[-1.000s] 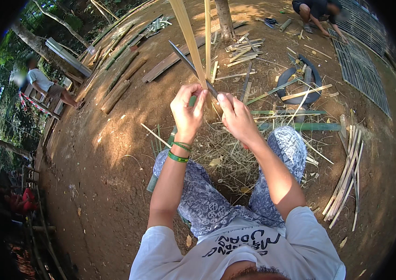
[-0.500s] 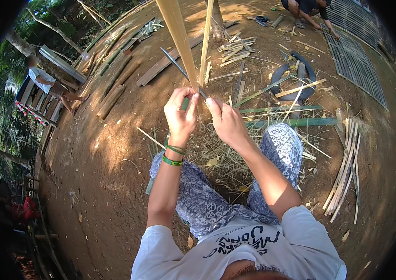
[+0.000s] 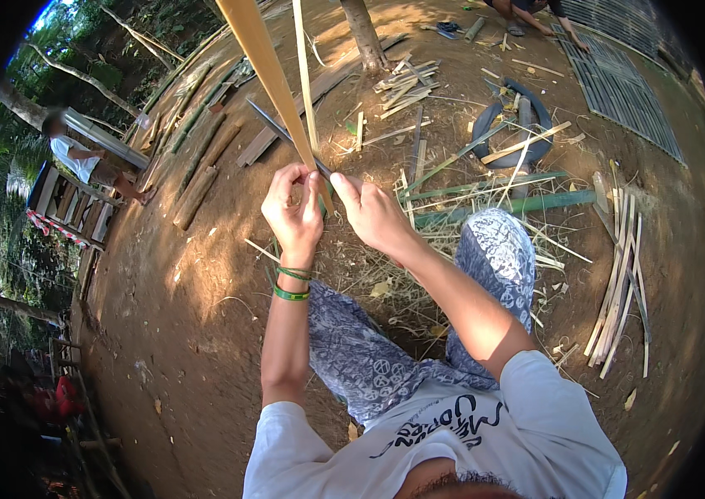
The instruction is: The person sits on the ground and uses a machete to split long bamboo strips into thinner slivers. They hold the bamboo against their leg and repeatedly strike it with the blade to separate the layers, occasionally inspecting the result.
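My left hand [image 3: 295, 218] pinches a pale bamboo strip [image 3: 267, 71], its fingers closed around the lower part. The strip rises away from me past the top of the picture. A narrower bamboo length [image 3: 305, 83] stands beside it, and the two come together near my fingertips. My right hand [image 3: 376, 213] is closed on a knife, its handle hidden in my fist. The knife's long dark blade [image 3: 272, 125] points up and left, crossing the bamboo close to my left fingers. Both hands nearly touch above my knees.
Bamboo shavings [image 3: 402, 287] litter the ground between my legs. Ahead lie a green bamboo pole [image 3: 548, 202], a black tyre [image 3: 540, 101] and split pieces [image 3: 408, 86]. Thin strips [image 3: 616, 287] lie at right. A tree trunk [image 3: 364, 33] stands ahead; a person [image 3: 78, 154] is at left, another [image 3: 527, 12] crouches by a slatted panel [image 3: 623, 91].
Both hands, the knife and the bamboo have shifted left and slightly lower in view. The two bamboo lengths look farther apart at the top. The crouching person sits higher, partly cut off.
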`<state>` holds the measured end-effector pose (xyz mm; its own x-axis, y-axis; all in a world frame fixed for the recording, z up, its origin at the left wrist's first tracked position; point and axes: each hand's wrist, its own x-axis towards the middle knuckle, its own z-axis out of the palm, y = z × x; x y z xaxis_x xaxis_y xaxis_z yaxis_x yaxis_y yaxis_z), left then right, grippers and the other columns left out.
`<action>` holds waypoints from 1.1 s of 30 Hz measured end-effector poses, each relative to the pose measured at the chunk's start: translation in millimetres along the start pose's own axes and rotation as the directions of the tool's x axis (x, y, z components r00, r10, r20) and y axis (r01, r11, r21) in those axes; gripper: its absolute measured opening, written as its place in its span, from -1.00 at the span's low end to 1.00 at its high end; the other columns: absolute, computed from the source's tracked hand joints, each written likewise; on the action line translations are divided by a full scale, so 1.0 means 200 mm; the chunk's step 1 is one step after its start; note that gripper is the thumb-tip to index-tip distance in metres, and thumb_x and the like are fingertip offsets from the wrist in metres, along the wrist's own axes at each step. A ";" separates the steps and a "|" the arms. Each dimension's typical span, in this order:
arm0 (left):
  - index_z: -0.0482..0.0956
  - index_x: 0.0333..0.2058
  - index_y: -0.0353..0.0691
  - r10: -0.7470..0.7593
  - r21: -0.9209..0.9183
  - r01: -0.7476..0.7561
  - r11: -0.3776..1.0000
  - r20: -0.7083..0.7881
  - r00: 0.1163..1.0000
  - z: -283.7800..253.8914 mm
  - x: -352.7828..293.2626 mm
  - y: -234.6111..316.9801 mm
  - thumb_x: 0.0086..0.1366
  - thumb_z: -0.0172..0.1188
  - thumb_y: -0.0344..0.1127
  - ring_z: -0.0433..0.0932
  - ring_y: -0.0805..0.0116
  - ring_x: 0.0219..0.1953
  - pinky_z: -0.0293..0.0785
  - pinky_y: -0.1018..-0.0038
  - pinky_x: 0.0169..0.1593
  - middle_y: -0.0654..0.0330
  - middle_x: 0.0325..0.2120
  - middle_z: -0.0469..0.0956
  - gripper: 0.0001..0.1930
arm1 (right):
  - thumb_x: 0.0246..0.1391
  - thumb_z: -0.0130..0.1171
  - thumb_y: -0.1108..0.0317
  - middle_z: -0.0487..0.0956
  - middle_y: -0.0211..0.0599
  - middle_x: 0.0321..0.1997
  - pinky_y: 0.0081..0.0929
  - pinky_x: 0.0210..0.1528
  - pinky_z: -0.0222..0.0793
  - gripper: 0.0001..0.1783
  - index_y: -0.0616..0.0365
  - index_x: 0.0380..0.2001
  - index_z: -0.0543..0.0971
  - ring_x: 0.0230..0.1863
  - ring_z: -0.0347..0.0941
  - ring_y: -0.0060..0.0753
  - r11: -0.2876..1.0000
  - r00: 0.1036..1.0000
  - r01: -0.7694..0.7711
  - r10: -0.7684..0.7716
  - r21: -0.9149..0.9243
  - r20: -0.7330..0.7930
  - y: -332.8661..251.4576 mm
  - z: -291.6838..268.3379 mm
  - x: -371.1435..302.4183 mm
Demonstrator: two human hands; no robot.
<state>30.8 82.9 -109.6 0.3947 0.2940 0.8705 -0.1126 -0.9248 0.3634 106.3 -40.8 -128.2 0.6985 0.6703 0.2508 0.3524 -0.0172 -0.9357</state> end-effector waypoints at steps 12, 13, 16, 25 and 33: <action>0.54 -0.27 -0.36 -0.042 0.024 0.044 0.999 -0.079 0.996 0.03 -0.10 -0.03 0.22 0.28 -0.56 0.60 0.27 -0.34 0.54 0.44 -0.20 0.04 -0.34 0.60 -0.88 | 0.41 -0.30 -0.09 0.62 0.19 -0.16 0.03 -0.07 0.49 -0.42 0.06 0.07 0.54 -0.08 0.55 0.27 0.993 0.994 -0.106 0.106 0.041 0.012 -0.02 0.09 -0.04; 0.55 -0.27 -0.36 -0.056 0.031 0.058 0.998 -0.072 0.996 0.04 -0.11 -0.02 0.22 0.28 -0.56 0.60 0.27 -0.34 0.54 0.44 -0.19 0.05 -0.34 0.60 -0.88 | 0.41 -0.29 -0.09 0.62 0.19 -0.17 0.02 -0.08 0.50 -0.43 0.06 0.07 0.55 -0.10 0.56 0.26 0.997 0.997 -0.074 0.075 0.039 -0.026 0.00 0.11 -0.05; 0.55 -0.25 -0.38 -0.036 0.041 0.040 0.998 -0.100 0.994 0.04 -0.12 -0.04 0.21 0.27 -0.58 0.59 0.29 -0.34 0.54 0.43 -0.19 0.05 -0.35 0.60 -0.87 | 0.41 -0.26 -0.06 0.63 0.17 -0.22 0.02 -0.14 0.52 -0.47 0.04 0.04 0.56 -0.17 0.58 0.24 0.999 0.993 0.033 -0.030 0.023 -0.117 0.06 0.17 -0.03; 0.53 -0.25 -0.40 -0.033 0.033 0.039 0.999 -0.169 0.985 0.03 -0.04 -0.08 0.21 0.26 -0.59 0.55 0.35 -0.37 0.51 0.46 -0.22 0.09 -0.37 0.58 -0.86 | 0.42 -0.22 0.03 0.62 0.17 -0.16 -0.01 -0.13 0.52 -0.51 0.17 0.01 0.54 -0.14 0.56 0.26 0.995 0.995 0.089 -0.091 -0.051 -0.042 -0.02 0.13 0.04; 0.53 -0.29 -0.35 0.073 0.087 -0.074 0.994 0.005 0.997 0.00 0.05 -0.05 0.20 0.30 -0.54 0.57 0.26 -0.44 0.51 0.43 -0.32 0.06 -0.41 0.57 -0.87 | 0.41 -0.29 -0.14 0.58 -0.06 -0.51 -0.20 -0.44 0.48 -0.36 0.26 -0.06 0.51 -0.49 0.56 -0.03 0.997 0.999 0.035 -0.037 0.064 0.020 0.02 0.03 0.08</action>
<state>35.1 94.4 -104.6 0.3903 0.2239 0.8930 -0.0618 -0.9614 0.2681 115.2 -24.7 -129.7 0.6723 0.6853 0.2799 0.3361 0.0544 -0.9403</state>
